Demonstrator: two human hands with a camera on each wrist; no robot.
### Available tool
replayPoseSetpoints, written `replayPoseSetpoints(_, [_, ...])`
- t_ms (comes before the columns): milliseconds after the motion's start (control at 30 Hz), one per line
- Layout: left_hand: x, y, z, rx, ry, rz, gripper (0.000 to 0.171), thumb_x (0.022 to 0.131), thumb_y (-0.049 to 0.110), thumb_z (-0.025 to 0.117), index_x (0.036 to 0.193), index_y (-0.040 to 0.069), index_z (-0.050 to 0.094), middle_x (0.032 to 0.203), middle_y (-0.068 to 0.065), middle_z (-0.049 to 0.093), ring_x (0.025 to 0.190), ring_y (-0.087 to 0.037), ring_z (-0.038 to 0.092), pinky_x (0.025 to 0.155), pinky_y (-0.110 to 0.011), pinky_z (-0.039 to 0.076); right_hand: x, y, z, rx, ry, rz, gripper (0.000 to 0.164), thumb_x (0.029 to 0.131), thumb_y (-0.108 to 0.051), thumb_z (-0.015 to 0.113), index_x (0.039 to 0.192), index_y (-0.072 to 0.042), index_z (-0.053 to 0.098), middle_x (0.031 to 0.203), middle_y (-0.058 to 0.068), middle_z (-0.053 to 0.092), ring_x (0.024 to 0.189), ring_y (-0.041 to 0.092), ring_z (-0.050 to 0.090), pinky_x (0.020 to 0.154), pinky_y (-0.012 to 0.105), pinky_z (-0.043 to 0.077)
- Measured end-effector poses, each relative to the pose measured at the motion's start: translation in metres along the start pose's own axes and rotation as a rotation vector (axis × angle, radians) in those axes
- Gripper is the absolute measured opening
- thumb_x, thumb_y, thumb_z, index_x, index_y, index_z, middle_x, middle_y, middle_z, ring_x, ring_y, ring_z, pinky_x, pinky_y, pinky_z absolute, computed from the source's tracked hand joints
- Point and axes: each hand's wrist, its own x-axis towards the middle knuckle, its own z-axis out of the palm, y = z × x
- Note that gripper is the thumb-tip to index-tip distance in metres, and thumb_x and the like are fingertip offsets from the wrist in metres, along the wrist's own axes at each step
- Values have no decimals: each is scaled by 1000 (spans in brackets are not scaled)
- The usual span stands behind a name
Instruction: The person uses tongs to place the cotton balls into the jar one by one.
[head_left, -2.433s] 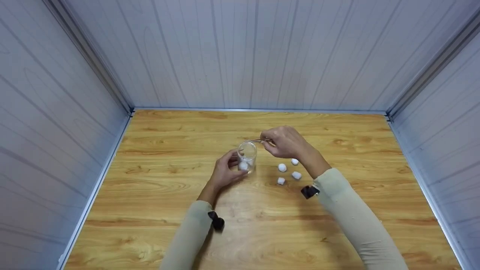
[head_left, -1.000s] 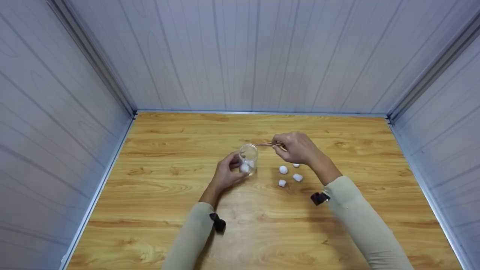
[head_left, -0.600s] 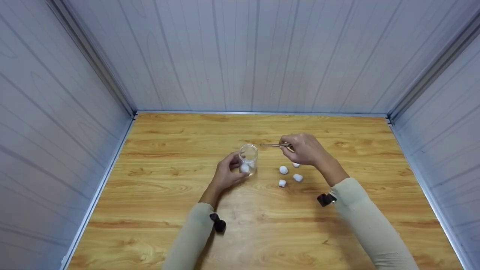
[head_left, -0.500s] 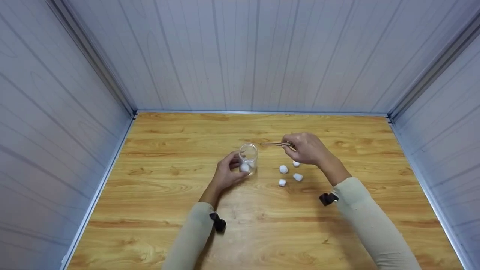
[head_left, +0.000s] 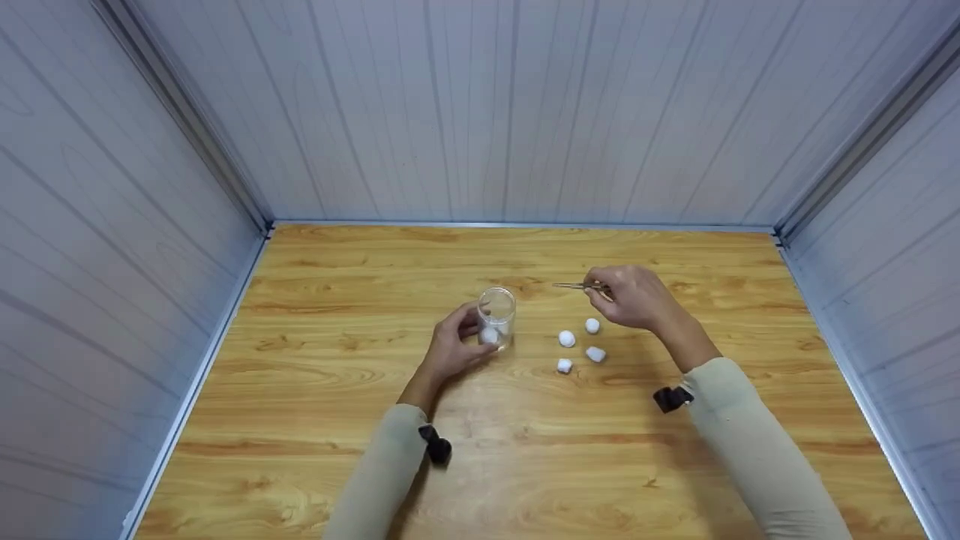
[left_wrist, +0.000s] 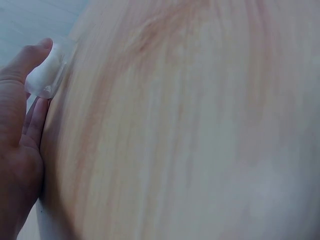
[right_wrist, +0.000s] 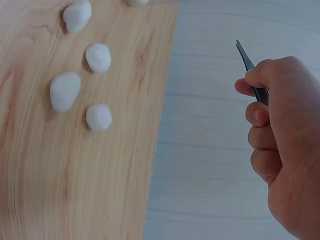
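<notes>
My left hand [head_left: 452,346] grips a clear glass beaker [head_left: 497,306] that stands on the table, fingers behind it and thumb at the near side. Inside the beaker, low down, lies a white cotton ball [head_left: 490,335]. My right hand [head_left: 634,298] pinches a pair of metal tweezers [head_left: 571,285], held above the table and pointing left. In the right wrist view the tweezers' tips [right_wrist: 238,44] are nearly together with nothing between them. Several loose cotton balls [head_left: 567,339] lie between the beaker and my right forearm.
The wooden tabletop [head_left: 315,390] is bounded by a pale panelled wall [head_left: 480,112] at the back and by walls on both sides. A black wrist camera [head_left: 436,445] sits on the left cuff, another black camera [head_left: 672,399] on the right.
My right hand has moved right with the tweezers, from the beaker's rim to beyond the loose cotton balls, uncovering the farthest one. My left hand and the beaker have barely moved.
</notes>
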Motion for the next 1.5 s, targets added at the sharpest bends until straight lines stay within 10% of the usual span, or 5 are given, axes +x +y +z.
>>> replayPoseSetpoints(1500, [1,1,2,-5,-3,-24,73,87,-5,92,153,-3,61,150,-28,70,138,-46,70,119,-46,64,-38,50,-1,-73,-83,86,13,104,-14,71,106,-4,79,89,17,83,65,24,69,60,50,61])
